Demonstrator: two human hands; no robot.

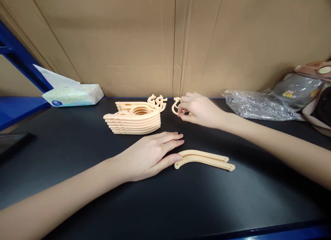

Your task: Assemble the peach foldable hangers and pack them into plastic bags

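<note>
My left hand (151, 154) lies flat on the black table (77, 164), fingers stretched out, its thumb touching the end of two peach curved plastic arms (207, 160) lying side by side. My right hand (198, 109) is farther back, fingers pinched on a small peach plastic hook (176, 105). A stack of several folded peach hangers (134, 118) sits just left of that hand, with hooks sticking up at its back right.
A tissue pack (72, 94) lies at the back left by a blue shelf frame (18, 61). Crumpled clear plastic (254, 105) and a bag (307, 85) sit at the back right. A cardboard wall (165, 40) stands behind. A dark flat object (10, 143) is at the left edge.
</note>
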